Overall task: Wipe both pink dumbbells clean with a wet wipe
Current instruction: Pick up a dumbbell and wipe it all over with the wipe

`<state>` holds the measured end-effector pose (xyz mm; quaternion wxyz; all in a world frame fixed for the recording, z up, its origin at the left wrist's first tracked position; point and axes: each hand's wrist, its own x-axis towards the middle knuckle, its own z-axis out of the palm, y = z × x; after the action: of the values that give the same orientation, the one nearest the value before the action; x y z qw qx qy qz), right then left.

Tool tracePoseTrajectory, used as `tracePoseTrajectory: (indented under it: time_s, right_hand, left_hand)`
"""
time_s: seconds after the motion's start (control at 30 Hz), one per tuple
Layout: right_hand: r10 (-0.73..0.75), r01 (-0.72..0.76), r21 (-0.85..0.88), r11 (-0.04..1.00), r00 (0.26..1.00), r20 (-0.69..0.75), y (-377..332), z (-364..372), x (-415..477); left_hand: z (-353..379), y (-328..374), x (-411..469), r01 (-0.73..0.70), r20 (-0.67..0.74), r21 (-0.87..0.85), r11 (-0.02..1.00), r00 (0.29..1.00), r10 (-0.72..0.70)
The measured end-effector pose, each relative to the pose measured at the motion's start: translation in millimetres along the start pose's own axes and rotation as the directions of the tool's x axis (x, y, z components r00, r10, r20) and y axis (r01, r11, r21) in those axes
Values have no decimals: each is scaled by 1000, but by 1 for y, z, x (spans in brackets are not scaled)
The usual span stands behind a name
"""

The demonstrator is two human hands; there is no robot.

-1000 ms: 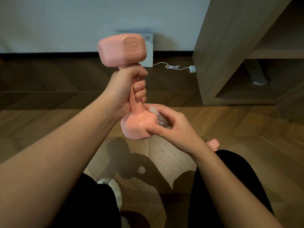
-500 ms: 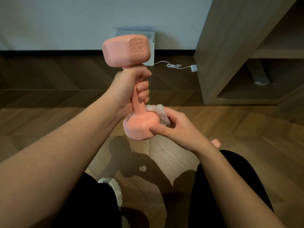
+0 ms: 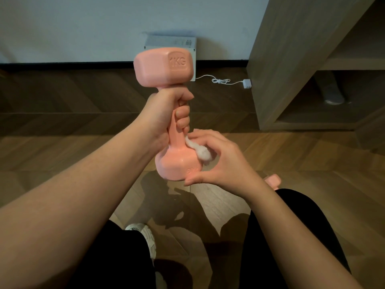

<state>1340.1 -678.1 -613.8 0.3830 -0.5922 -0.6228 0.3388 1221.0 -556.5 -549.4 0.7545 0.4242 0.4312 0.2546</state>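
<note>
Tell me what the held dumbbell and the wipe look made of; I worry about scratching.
Dumbbell: looks like a matte pink plastic or vinyl coating, smooth, with moulded "1KG" lettering and soft highlights; the core is hidden. Wet wipe: a soft white nonwoven cloth, bunched and fuzzy-edged, likely gentle.

Both bare forearms reach forward from the lower corners, converging in front of the person. The left hand (image 3: 166, 113) is raised, wrist bent slightly, fingers (image 3: 182, 119) curled into a tight fist around the shaft of the pink dumbbell (image 3: 166, 65), thumb wrapped across the top. Below it the right hand (image 3: 225, 159) cups the lower head, fingertips pinching a bunched wet wipe (image 3: 201, 151) against it, thumb stretched along the underside. Black-clad knees frame the arms.
</note>
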Motion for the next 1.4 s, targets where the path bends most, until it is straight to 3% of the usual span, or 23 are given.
tracePoseTrajectory:
  time_s: [0.1,0.27,0.4,0.53,0.7,0.8,0.97,1.23,1.4]
  right_hand:
    - [7,-7,-1,1000,1000,-6,-1,2,2]
    - [94,-94,-13,996,968,231,1,-5,3]
    - [-9,13,-98,995,999,44,-1,-3,2]
    - [-20,33,-236,971,998,54,3,4,3]
    - [-37,32,-169,985,999,-29,6,14,2]
    - [17,-19,-104,994,1000,-17,6,14,3]
    - [-44,47,-96,994,998,34,4,16,2]
    - [-78,62,-142,988,991,-110,4,28,-1]
    - [35,-27,-227,973,999,30,5,15,5]
  left_hand:
    - [-2,-1,1,-6,-49,7,1000,999,7]
    - [1,-6,-1,17,-64,0,1000,998,-16]
    - [0,-3,-2,11,-153,15,1000,988,-9]
    - [-2,0,-2,49,-259,-31,998,964,-56]
    - [-3,3,-3,149,-281,-121,981,943,-177]
    - [-4,4,-4,158,-273,-99,983,945,-179]
    - [-3,-1,-4,134,-287,-61,989,947,-146]
    - [-4,1,-1,135,-332,-93,987,930,-158]
    - [-4,-3,0,124,-345,-103,987,926,-152]
